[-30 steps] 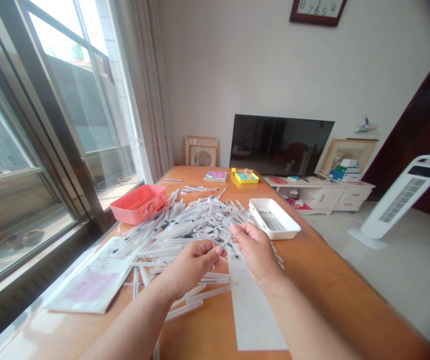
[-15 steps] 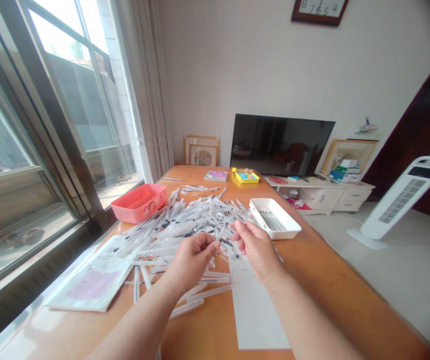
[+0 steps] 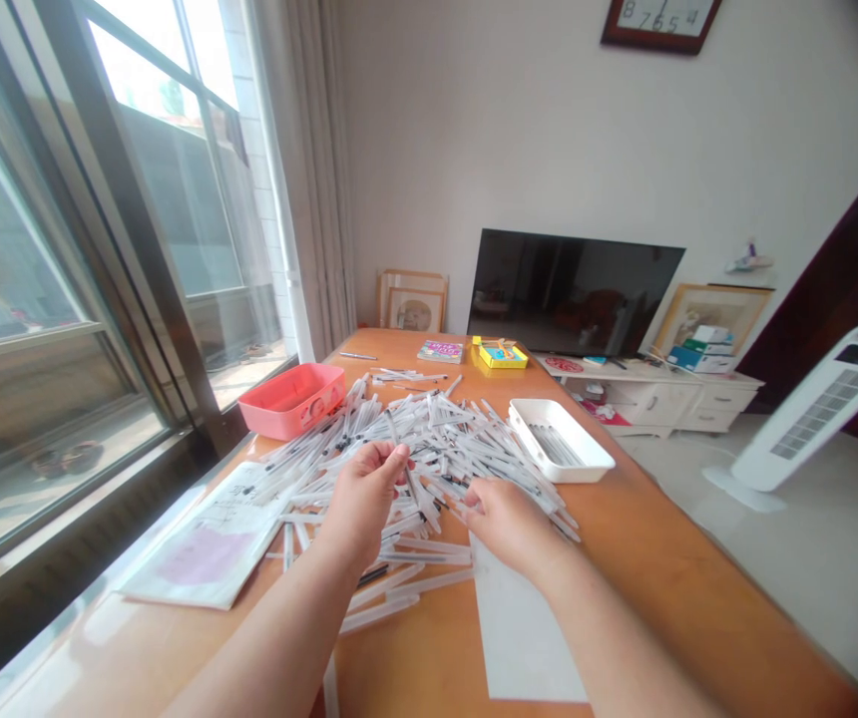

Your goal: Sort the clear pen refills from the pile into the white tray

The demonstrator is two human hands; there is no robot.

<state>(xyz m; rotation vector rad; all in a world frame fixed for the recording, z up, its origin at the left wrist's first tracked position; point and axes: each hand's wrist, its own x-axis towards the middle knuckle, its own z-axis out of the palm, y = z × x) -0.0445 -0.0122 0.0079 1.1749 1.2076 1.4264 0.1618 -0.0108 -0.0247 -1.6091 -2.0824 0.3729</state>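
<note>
A big heap of clear plastic pens [image 3: 429,439] covers the middle of the wooden table [image 3: 668,588]. My left hand [image 3: 363,499] is raised over the heap, its fingers pinched on one clear pen that sticks up and slants down to the right. My right hand [image 3: 500,519] lies low on the near right edge of the heap, fingers reaching into the pens; what they hold, if anything, is hidden. A white tray [image 3: 564,444] with a few pens in it stands to the right of the heap.
A pink tub [image 3: 292,399] sits at the heap's left. A booklet [image 3: 209,548] lies near left and a white paper sheet [image 3: 526,638] under my right forearm. A yellow box [image 3: 500,353] and small book [image 3: 440,351] are at the far end. A tower fan [image 3: 810,419] stands right.
My hands have parted: the left one has lifted a pen up and left, the right one has dropped onto the pile. The camera has shifted slightly left.
</note>
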